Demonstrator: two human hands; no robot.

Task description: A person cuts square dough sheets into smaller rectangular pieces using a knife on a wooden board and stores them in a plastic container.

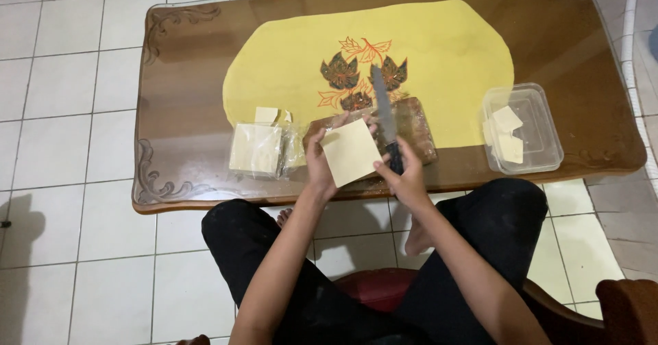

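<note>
The left hand pinches a thin, pale yellow square sheet; the right hand is closed around a dark-handled, grey-bladed knife above the brown wooden bench.

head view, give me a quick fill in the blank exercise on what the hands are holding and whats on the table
1. The left hand holds a pale ____ sheet.
2. The right hand grips a ____ by its dark handle.
3. The clear plastic container sits to the person's ____.
4. The yellow mat bears a ____ pattern.

Missing words: square; knife; right; leaf
</note>
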